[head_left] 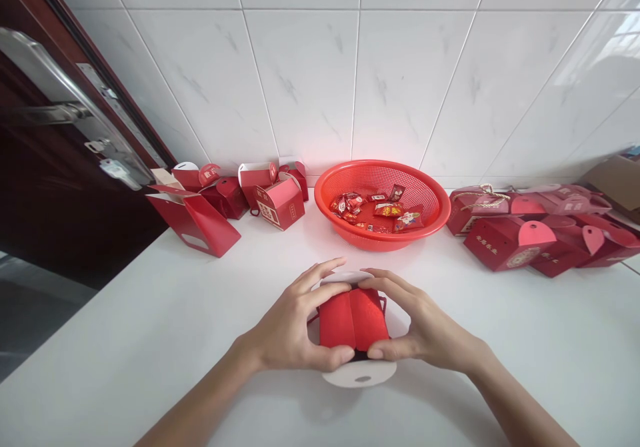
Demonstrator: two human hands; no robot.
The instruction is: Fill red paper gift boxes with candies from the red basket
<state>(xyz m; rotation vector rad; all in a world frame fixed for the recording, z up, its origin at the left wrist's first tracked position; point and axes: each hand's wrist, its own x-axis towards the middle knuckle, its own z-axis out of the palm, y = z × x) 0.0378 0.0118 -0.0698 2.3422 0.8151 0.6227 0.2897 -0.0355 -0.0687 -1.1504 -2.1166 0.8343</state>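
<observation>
Small red gift box with white-lined rounded flaps: held between both hands just on the near side of the round, perforated red plastic basket, at the glossy white tabletop. Could not confirm contact between base and tabletop. Grasped from its left by the bare left hand and from its right by the bare right hand; saw no release and no clenched fist.

Noted two red panels side by side, seam pointing toward the basket, dark gaps at both ends. Judged the two-sided hold a way to steady light walls and keep the panels together. Found the near white flap tipped away from the basket, oval slot showing, and the far white flap toward it; probably turned outward to leave the panels uncovered.

Logged pose: thumbs along the near edge, tips apart across the seam; fingers arched to the far edge; wrists wide, forearms slanting inward. Read as balanced support.

Recorded wrapped sweets inside the basket, presumably contained against scattering. Listed red card boxes left of the basket and dark-red card boxes right of it, perhaps grouped sideways to avoid crowding the hands.
</observation>
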